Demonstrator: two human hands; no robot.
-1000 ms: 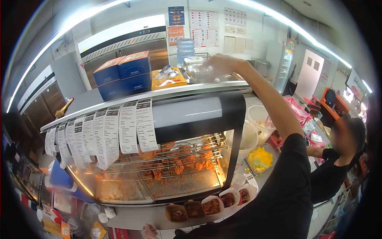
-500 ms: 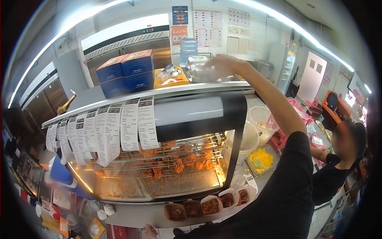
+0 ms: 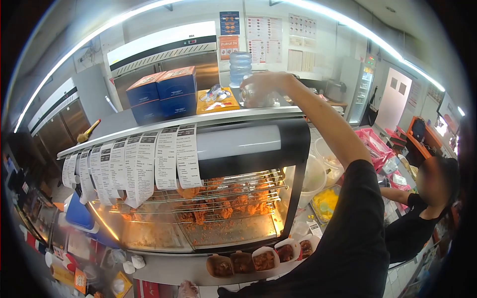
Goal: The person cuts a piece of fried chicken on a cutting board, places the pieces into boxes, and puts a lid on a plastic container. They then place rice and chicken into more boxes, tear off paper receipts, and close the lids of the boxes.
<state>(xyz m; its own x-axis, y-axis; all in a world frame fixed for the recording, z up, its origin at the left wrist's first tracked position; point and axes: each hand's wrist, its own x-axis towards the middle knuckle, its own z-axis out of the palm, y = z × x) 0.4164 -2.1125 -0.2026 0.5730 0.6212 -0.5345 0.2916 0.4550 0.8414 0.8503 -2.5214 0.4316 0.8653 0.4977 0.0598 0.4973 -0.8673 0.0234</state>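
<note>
My right hand [image 3: 267, 83] reaches up over the top of the food warmer [image 3: 238, 141], blurred, its fingers bent down at some clear plastic packaging [image 3: 252, 95]. The fingertips are hidden against the plastic, so I cannot tell whether they grip it. What looks like my left hand [image 3: 188, 289], in a thin clear glove, shows only in part at the bottom edge, below the counter; its fingers are indistinct. Fried chicken [image 3: 238, 204] lies on the wire racks behind the warmer's glass. Along the counter stand several paper boxes [image 3: 266, 259] holding brown, saucy food.
Printed order slips [image 3: 144, 166] hang from the warmer's top edge. On top are blue boxes [image 3: 176, 92], a yellow packet [image 3: 218, 105] and a brush [image 3: 89, 131]. To the right are a tray of yellow food [image 3: 325, 203], white tubs [image 3: 313, 176] and a person in black [image 3: 420, 213].
My right hand has moved slightly down and its fingers now bend over the clear plastic. The view has shifted a little; the other person's arm has lowered slightly.
</note>
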